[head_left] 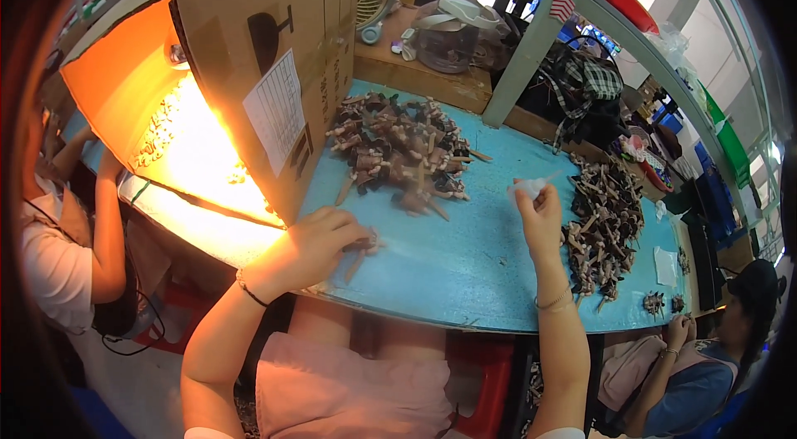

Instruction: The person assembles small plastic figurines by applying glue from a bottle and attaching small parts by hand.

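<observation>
My left hand (311, 246) is closed near the front edge of the blue table (448, 273). Its fingertips grip a small brown figure-like piece (359, 252), which is partly hidden and blurred. Raised over the table's right part, my right hand (541, 219) pinches a crumpled white wipe (531, 186). Beyond my hands lies a heap of small brown and pinkish figure-like pieces (407, 144) with stick-like parts. A second, darker heap of similar pieces (606, 223) spreads to the right of my right hand.
A large cardboard box (286, 40), lit inside by a bright lamp (177, 55), stands at my left. A grey metal post (544, 40) rises behind the table. One co-worker (62, 248) sits at the left, another (689, 364) at the right. White paper (666, 266) lies near the right end.
</observation>
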`<move>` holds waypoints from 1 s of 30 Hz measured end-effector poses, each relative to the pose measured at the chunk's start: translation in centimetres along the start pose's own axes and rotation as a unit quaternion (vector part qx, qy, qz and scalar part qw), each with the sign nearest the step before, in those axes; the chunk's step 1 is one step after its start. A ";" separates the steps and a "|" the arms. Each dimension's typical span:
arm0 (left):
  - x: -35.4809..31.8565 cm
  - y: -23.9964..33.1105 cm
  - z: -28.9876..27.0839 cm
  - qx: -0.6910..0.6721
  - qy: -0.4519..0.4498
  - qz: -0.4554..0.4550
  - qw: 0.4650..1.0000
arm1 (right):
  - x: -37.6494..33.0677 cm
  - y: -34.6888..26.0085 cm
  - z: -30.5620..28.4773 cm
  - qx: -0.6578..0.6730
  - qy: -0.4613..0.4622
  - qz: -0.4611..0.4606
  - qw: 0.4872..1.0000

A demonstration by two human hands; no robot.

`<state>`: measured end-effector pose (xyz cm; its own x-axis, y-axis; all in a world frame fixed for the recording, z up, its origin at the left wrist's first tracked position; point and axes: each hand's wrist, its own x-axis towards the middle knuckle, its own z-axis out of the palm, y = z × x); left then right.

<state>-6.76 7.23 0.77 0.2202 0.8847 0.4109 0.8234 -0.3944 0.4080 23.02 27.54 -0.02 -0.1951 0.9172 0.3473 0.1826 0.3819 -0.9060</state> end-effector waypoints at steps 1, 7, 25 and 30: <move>-0.1 0.5 -0.3 0.000 -0.002 -0.003 1.000 | -1.2 -1.5 0.2 0.001 -0.002 0.002 1.000; -0.4 2.5 1.7 0.087 0.049 -0.090 0.991 | -8.5 -6.2 3.3 0.096 -0.158 0.016 0.983; -4.7 7.7 0.6 -0.040 0.326 -0.036 0.944 | -15.0 -13.7 3.2 -0.015 -0.042 -0.327 0.944; -5.3 7.5 0.6 -0.035 0.325 -0.020 0.945 | -16.0 -13.7 4.3 -0.037 0.012 -0.324 0.945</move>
<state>-1.43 -0.24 1.17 -0.1962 0.5689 0.7986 0.7832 -0.3992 0.4767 19.52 7.16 5.75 -0.2671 0.4892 0.8303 0.0988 0.8709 -0.4814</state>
